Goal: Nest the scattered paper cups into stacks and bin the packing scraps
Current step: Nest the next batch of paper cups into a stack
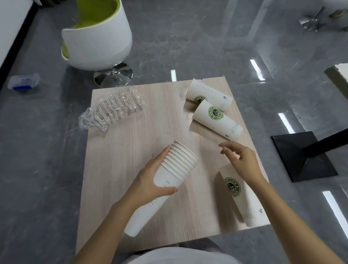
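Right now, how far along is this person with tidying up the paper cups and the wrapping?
Partly done. Many cups are already nested in the stack that the left hand grips. The right hand hovers empty over the table. Loose on their sides: the far cup, the middle cup and the near cup, plus the plastic wrap, not yet binned. No bin is in view.

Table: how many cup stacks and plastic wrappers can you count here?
Cup stacks: 4 (held stack, far stack, middle stack, near stack)
Wrapper: 1
Total: 5
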Action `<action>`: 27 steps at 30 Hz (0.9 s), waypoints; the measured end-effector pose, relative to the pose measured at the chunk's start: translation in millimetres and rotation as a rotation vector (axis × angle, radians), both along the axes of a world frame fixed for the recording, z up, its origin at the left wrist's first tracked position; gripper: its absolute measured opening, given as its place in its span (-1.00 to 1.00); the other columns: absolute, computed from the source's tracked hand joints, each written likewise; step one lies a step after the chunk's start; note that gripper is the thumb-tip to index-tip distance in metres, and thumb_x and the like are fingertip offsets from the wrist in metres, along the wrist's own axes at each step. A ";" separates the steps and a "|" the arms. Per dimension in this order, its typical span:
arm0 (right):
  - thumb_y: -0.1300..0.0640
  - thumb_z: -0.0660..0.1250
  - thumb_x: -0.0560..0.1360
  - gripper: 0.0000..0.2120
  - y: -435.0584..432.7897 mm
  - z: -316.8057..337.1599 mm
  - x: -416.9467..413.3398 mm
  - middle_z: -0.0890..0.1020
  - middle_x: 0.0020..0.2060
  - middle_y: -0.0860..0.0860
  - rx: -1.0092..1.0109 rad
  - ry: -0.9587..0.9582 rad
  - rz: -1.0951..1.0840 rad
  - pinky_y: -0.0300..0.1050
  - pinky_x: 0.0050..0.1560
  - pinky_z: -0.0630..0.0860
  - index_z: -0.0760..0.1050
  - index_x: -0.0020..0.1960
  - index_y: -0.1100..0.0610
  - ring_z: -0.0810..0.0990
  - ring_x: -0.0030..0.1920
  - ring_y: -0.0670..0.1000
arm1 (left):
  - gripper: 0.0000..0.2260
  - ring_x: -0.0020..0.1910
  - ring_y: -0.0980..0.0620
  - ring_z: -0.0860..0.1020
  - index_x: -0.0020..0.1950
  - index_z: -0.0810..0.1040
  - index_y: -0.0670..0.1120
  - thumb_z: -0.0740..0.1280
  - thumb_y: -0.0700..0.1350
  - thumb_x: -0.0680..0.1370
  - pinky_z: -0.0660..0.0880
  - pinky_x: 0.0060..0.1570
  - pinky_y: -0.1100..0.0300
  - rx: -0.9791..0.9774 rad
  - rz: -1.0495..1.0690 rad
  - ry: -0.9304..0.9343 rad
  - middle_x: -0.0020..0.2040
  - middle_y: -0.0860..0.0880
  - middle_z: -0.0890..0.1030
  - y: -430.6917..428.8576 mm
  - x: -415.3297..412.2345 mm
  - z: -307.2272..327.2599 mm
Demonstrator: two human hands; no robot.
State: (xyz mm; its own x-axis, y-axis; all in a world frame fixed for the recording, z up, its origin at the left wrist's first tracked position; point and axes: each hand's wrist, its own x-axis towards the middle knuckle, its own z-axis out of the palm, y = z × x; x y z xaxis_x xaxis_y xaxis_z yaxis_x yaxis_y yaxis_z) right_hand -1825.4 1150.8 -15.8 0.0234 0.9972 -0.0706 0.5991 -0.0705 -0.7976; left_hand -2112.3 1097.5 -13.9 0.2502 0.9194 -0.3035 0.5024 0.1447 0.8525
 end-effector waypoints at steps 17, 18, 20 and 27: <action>0.08 0.32 0.53 -0.84 4.8 -11.4 11.6 0.52 -0.35 -0.21 -0.090 -0.374 0.217 -0.17 -0.12 0.47 0.64 0.03 0.08 0.57 -0.24 -0.03 | -0.03 0.35 0.21 0.38 0.48 0.05 0.46 0.59 0.09 0.27 0.40 0.34 0.05 -0.027 -0.001 -0.014 0.43 0.25 0.33 3.9 4.8 -2.3; 0.08 0.31 0.54 -0.84 6.2 -12.6 10.8 0.58 -0.31 -0.17 -0.080 -0.373 0.211 -0.18 -0.13 0.46 0.64 0.03 0.08 0.58 -0.23 -0.03 | -0.03 0.34 0.21 0.39 0.47 0.05 0.47 0.59 0.11 0.26 0.41 0.33 0.05 -0.026 0.003 -0.010 0.43 0.25 0.34 3.8 4.1 -1.9; 0.08 0.30 0.55 -0.83 10.0 -15.5 9.1 0.68 -0.17 -0.08 -0.054 -0.335 0.183 -0.26 -0.16 0.40 0.64 0.03 0.08 0.59 -0.17 -0.07 | -0.04 0.33 0.21 0.40 0.45 0.05 0.51 0.55 0.19 0.22 0.42 0.31 0.07 -0.028 0.010 -0.006 0.41 0.24 0.35 3.2 2.7 -0.9; 0.17 0.26 0.57 -0.84 22.9 -11.5 -5.9 0.65 -0.10 -0.13 0.031 -0.154 0.058 -0.53 -0.10 0.35 0.63 0.02 0.09 0.56 -0.08 -0.13 | -0.04 0.36 0.19 0.37 0.44 0.04 0.52 0.53 0.22 0.20 0.37 0.31 0.14 -0.035 0.026 0.008 0.44 0.24 0.32 1.5 -7.1 -1.6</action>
